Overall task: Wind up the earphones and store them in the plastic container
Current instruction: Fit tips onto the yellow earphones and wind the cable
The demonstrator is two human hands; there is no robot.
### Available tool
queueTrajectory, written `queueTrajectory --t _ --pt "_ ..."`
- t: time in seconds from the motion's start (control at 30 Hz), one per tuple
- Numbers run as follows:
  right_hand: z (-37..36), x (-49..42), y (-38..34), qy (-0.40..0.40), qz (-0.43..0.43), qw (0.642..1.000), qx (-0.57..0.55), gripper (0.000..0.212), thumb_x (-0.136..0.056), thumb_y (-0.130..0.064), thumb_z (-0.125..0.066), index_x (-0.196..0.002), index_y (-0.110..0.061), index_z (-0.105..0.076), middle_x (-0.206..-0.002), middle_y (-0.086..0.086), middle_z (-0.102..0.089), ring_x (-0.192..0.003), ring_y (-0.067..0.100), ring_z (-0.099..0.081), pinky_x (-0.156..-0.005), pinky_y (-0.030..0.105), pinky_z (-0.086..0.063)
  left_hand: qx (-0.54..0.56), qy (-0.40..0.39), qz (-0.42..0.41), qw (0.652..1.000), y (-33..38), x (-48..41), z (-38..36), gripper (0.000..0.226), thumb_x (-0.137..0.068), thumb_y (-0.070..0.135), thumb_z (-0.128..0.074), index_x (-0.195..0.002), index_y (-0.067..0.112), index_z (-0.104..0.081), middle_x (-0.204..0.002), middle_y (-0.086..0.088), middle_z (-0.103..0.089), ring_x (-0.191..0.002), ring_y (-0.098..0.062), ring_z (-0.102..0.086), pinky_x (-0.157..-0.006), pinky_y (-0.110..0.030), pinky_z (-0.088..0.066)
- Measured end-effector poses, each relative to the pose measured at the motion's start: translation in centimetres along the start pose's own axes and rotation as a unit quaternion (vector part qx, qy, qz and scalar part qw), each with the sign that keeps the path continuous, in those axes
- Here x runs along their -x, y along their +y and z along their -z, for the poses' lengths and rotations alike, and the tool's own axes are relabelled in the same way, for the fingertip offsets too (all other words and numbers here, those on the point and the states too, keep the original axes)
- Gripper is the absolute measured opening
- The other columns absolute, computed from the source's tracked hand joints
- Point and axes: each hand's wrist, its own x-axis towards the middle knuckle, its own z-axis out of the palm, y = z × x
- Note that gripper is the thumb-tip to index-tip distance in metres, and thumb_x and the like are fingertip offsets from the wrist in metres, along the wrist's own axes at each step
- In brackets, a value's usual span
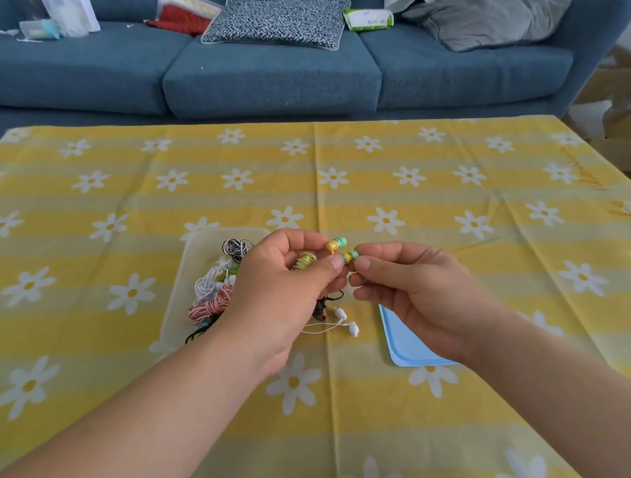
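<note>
Your left hand (284, 289) holds the wound yellow-green earphones (304, 261) in its grip above the counter (451, 177), just right of the plastic container (182, 278); your right hand (418, 295) pinches one earbud (349, 256) in a narrow grip. White earphones (346, 322) lie loose beside the blue lid (400, 345).

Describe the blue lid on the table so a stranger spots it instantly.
On the yellow daisy tablecloth, look beneath the right hand. The lid lies flat there, right of the clear container. Unlike the white earphones beside it, it is a flat, pale blue panel.
</note>
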Motion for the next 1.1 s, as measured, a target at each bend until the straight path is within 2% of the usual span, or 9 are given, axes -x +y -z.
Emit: queueTrajectory --t 0.33,0.53,0.7,0.87,0.97,1.1 --pt "-1.1 0.5 0.8 0.029 0.032 0.998 -0.038 0.016 -0.086 0.007 -0.067 -0.101 0.005 -0.071 -0.076 0.013 -0.076 -0.071 0.022 -0.075 -0.074 0.029 -0.063 0.004 0.014 -0.01 1.0 0.0 0.0 0.0 0.021 -0.089 -0.003 -0.073 -0.102 0.012 -0.068 -0.099 -0.007 -0.076 -0.08 -0.026 -0.079 -0.093 -0.049 -0.06" --pt "-1.3 0.6 1.2 0.045 0.027 0.998 -0.026 0.016 -0.087 0.004 -0.07 -0.102 0.004 -0.075 -0.083 0.015 -0.077 -0.078 0.024 -0.074 -0.081 0.033 -0.061 -0.005 0.014 -0.009 1.0 -0.1 0.0 0.1 0.021 -0.089 -0.002 -0.074 -0.101 0.014 -0.068 -0.103 -0.01 -0.075 -0.082 -0.029 -0.079 -0.095 -0.049 -0.059" --pt "-1.0 0.6 1.2 0.044 0.021 0.999 -0.01 0.016 -0.089 0.003 -0.069 -0.104 0.003 -0.074 -0.081 0.014 -0.077 -0.077 0.023 -0.075 -0.08 0.034 -0.062 -0.015 0.012 -0.007 1.0 -0.3 0.0 0.1 0.02 -0.088 -0.002 -0.075 -0.098 0.015 -0.069 -0.1 -0.007 -0.077 -0.081 -0.027 -0.079 -0.094 -0.05 -0.059" --pt "-1.0 0.8 1.2 0.033 0.043 0.997 0.061 0.012 -0.092 -0.005 -0.07 -0.1 -0.005 -0.079 -0.087 0.015 -0.078 -0.081 0.022 -0.073 -0.078 0.032 -0.058 -0.018 0.012 -0.003 1.0 -0.3 0.1 0.2 0.021 -0.088 -0.002 -0.075 -0.098 0.015 -0.069 -0.101 -0.008 -0.078 -0.083 -0.029 -0.079 -0.095 -0.051 -0.058" --pt "-0.5 0.5 0.9 0.046 0.042 0.997 0.04 0.014 -0.093 -0.003 -0.069 -0.105 0.001 -0.074 -0.084 0.014 -0.076 -0.076 0.022 -0.072 -0.075 0.032 -0.058 -0.014 0.004 -0.005 1.0 -0.3 0.0 0.0 0.021 -0.088 -0.002 -0.075 -0.1 0.013 -0.069 -0.097 -0.004 -0.078 -0.082 -0.029 -0.079 -0.095 -0.051 -0.059" --pt "0.0 0.3 0.8 0.036 0.026 0.999 0.009 0.02 -0.093 -0.003 -0.068 -0.112 0.004 -0.07 -0.09 0.018 -0.076 -0.074 0.023 -0.071 -0.073 0.033 -0.061 -0.007 -0.001 -0.008 1.0 -0.4 0.0 -0.1 0.021 -0.088 -0.003 -0.074 -0.102 0.011 -0.069 -0.09 0.0 -0.077 -0.083 -0.03 -0.079 -0.094 -0.05 -0.06"
